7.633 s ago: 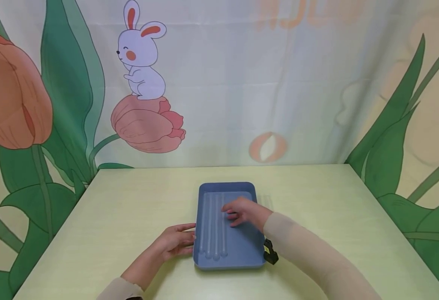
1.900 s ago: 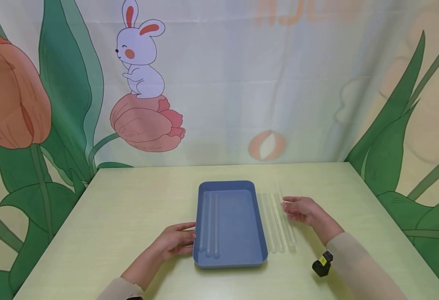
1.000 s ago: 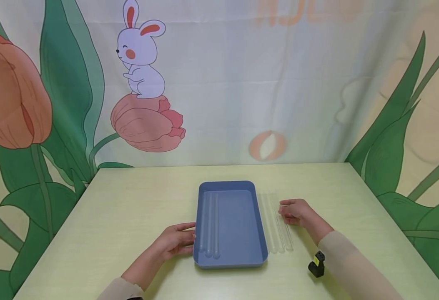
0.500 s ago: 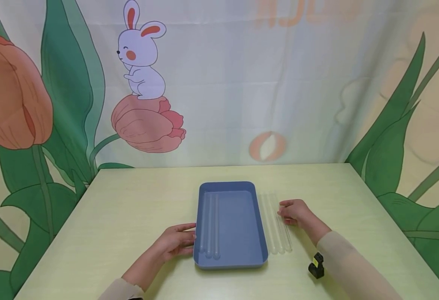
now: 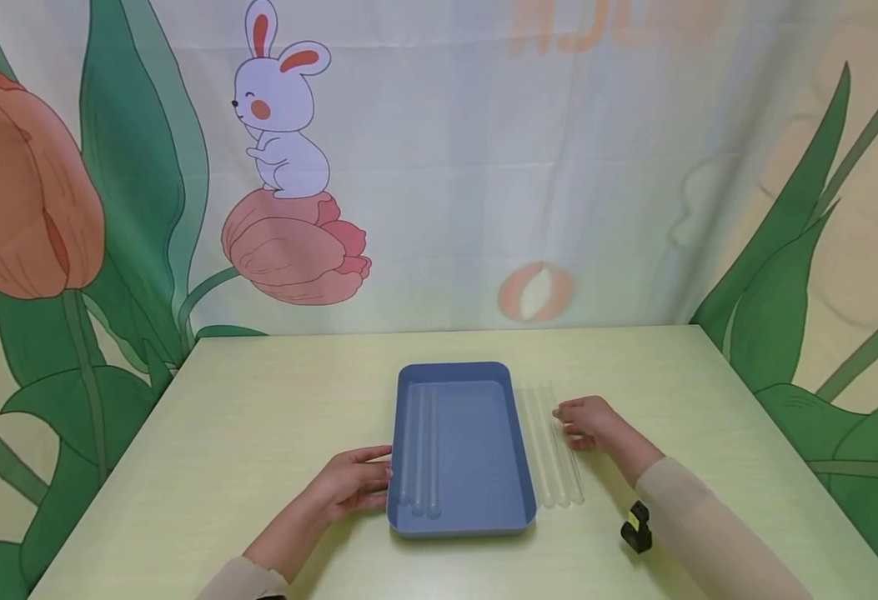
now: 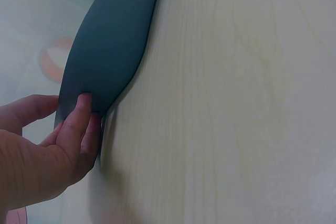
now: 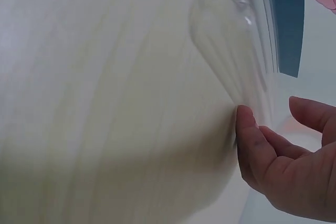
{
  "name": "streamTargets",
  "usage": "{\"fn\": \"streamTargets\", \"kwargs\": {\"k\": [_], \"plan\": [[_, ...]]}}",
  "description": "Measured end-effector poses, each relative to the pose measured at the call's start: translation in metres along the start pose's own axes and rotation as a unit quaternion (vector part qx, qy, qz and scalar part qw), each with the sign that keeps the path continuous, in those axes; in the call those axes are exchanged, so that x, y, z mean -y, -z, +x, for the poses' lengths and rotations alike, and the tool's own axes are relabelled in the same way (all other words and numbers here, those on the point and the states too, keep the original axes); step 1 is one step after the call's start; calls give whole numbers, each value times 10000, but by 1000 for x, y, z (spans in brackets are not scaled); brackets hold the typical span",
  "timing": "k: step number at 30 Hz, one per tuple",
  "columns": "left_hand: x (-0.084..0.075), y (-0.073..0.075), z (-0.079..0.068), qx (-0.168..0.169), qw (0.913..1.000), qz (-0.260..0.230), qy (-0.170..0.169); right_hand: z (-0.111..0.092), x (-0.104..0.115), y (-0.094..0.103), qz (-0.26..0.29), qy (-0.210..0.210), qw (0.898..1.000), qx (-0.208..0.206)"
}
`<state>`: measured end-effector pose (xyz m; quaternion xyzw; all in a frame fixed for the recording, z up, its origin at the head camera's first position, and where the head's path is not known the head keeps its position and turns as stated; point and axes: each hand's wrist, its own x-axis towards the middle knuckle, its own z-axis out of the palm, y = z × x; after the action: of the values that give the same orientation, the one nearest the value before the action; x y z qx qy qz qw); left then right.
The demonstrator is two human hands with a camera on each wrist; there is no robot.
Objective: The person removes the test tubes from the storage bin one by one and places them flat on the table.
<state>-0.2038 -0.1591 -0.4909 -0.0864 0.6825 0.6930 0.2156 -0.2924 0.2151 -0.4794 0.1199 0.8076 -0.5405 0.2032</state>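
A blue rectangular tray (image 5: 476, 467) lies on the table, with three clear test tubes (image 5: 433, 454) side by side along its left part. My left hand (image 5: 352, 483) stays at the tray's left side. Its fingertips (image 6: 84, 100) rest against the outer wall, fingers mostly extended. Right of the tray, several more clear test tubes (image 5: 547, 467) lie close together on the table. Beside the rightmost tube is my right hand (image 5: 590, 423). The right wrist view shows a fingertip (image 7: 244, 114) at that tube, with the thumb held apart; the tubes' outlines are faint there.
The pale wooden table (image 5: 281, 400) extends to both sides of the tray. A printed curtain (image 5: 439, 208) with a rabbit and tulips hangs behind its far edge. A small black device (image 5: 637, 527) is on the right sleeve.
Earlier my right hand was over the tray beside a fourth tube. That tube now lies rightmost on the table, and the right fingers have loosened from it. The left hand has stayed in place.
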Motion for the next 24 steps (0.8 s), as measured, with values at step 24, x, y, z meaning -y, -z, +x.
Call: {"fn": "streamTargets", "kwargs": {"k": [24], "plan": [[0, 1, 0, 30, 10000, 53, -58, -23, 29, 25, -416, 327, 9980, 339]]}}
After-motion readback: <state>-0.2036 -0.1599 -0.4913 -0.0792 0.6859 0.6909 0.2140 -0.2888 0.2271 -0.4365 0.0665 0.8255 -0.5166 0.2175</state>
